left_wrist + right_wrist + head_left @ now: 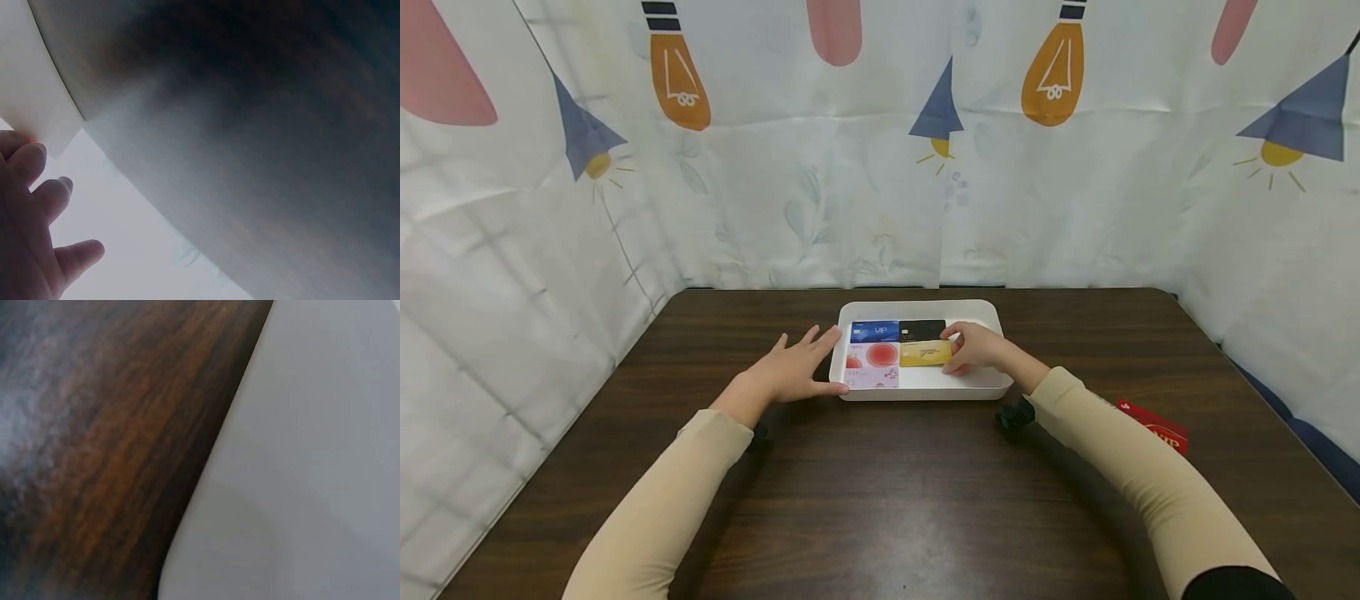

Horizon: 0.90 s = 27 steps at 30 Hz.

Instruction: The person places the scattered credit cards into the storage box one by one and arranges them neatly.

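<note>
A white tray stands near the far edge of the table with several cards in it. On its left side lie a blue VIP card, a pinkish card with red circles and a pale pink card. A black card lies right of the blue one, above a yellow card. My right hand pinches the yellow card at its right end. With fingers spread, my left hand touches the tray's left rim. The right wrist view shows no hand.
A red card lies on the dark wooden table to the right, partly hidden by my right sleeve. Behind the table hangs a white patterned curtain.
</note>
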Each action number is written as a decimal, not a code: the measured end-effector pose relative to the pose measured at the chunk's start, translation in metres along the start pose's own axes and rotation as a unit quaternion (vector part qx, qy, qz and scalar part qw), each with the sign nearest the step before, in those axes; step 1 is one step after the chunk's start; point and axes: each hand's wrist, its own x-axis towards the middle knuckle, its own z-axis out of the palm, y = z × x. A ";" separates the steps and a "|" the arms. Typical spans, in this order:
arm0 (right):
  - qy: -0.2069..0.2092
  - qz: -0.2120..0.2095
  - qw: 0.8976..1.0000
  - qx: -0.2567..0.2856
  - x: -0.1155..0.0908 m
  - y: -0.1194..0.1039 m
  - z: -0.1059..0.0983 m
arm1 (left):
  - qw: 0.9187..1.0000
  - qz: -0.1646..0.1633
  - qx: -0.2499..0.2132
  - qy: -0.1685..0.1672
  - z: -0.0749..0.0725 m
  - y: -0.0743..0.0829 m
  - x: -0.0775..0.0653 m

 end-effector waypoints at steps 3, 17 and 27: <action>-0.002 -0.001 1.000 -0.009 0.000 0.000 0.000 | 1.000 -0.001 0.001 0.000 0.000 0.000 0.000; -0.002 0.001 0.998 -0.063 0.005 -0.001 -0.001 | 1.000 -0.002 -0.004 0.002 0.000 0.001 -0.001; -0.004 -0.003 0.998 -0.062 0.006 0.002 -0.001 | 1.000 -0.004 -0.006 0.002 0.000 0.000 -0.001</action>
